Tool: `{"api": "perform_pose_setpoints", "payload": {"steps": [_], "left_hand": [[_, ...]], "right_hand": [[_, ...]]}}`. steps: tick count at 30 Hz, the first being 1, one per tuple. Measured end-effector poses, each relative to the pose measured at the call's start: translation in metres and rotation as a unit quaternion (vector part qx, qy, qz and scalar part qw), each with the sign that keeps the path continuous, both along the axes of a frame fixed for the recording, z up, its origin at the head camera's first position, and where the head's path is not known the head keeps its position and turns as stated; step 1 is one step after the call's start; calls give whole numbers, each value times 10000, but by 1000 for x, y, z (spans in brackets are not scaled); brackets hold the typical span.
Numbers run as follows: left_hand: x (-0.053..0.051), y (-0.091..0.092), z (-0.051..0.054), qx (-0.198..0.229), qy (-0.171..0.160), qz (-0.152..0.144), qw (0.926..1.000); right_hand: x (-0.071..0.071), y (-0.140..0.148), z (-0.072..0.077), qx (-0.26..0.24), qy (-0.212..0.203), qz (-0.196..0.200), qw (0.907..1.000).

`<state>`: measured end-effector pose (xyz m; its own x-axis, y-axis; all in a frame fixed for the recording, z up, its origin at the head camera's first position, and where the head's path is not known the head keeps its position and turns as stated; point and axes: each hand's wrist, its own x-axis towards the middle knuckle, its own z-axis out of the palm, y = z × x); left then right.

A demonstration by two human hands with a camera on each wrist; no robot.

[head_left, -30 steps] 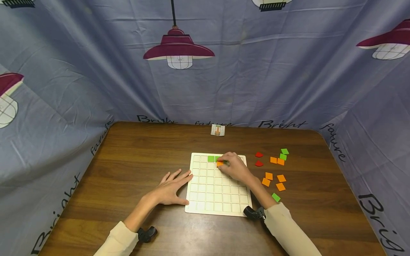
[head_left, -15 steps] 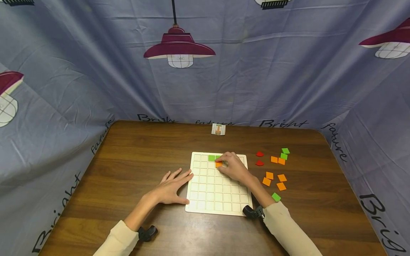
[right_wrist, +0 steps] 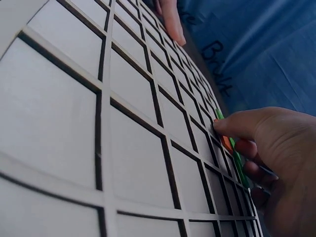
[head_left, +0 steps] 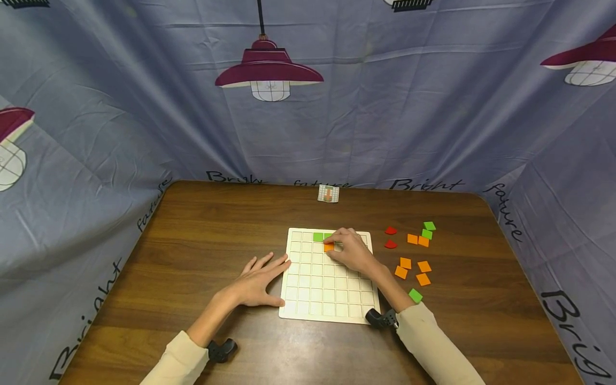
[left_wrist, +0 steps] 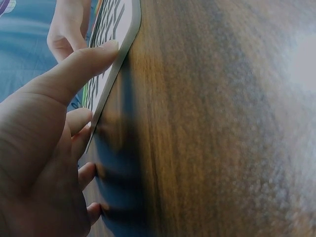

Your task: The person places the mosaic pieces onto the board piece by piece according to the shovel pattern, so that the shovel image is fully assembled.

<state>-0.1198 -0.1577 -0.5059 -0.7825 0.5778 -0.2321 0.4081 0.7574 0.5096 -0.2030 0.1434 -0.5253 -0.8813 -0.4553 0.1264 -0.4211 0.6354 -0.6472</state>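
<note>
A white grid board (head_left: 315, 295) lies on the table. Its left edge is touched by the thumb and index finger of the spread left hand (head_left: 255, 283); in the left wrist view the thumb of that hand (left_wrist: 39, 128) rests on the rim. Over the upper part of the board, the right hand (head_left: 353, 251) has finger and thumb at an orange tile (head_left: 329, 248) in the second row. Green tiles (head_left: 318, 237) lie in the top row, partly hidden by the fingers. The right wrist view shows the right thumb at the orange tile (right_wrist: 226, 143), beside green.
Right of the board lie two red pieces (head_left: 390, 244), several loose orange tiles (head_left: 406, 263) and several green tiles (head_left: 415, 295). A small patterned card (head_left: 328, 193) is at the table's back edge, before a blue-grey curtain (head_left: 385, 117).
The right hand has brought the orange tile slightly left, where it now sits squarely below the green row. The left hand stays at the board's edge.
</note>
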Motion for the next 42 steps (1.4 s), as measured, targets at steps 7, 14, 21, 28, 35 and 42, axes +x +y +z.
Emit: {"api": "perform_pose_setpoints", "payload": {"steps": [7,14,21,28,35,42], "left_hand": [[0,0,0,31,27,-28,10000],[1,0,1,76,31,-19,10000],[0,0,0,69,32,-9,10000],[1,0,0,92,45,-7,9999],[1,0,0,77,68,-2,9999],[1,0,1,78,51,-3,10000]], "right_hand": [[4,11,6,-312,-79,-81,9994],[12,44,16,-645,-130,-299,9974],[24,92,16,-539,95,-891,9945],[42,140,17,-487,-37,-1436,9884],[65,176,6,-264,198,-1956,9801],[78,194,-9,-119,304,-2298,9727]]}}
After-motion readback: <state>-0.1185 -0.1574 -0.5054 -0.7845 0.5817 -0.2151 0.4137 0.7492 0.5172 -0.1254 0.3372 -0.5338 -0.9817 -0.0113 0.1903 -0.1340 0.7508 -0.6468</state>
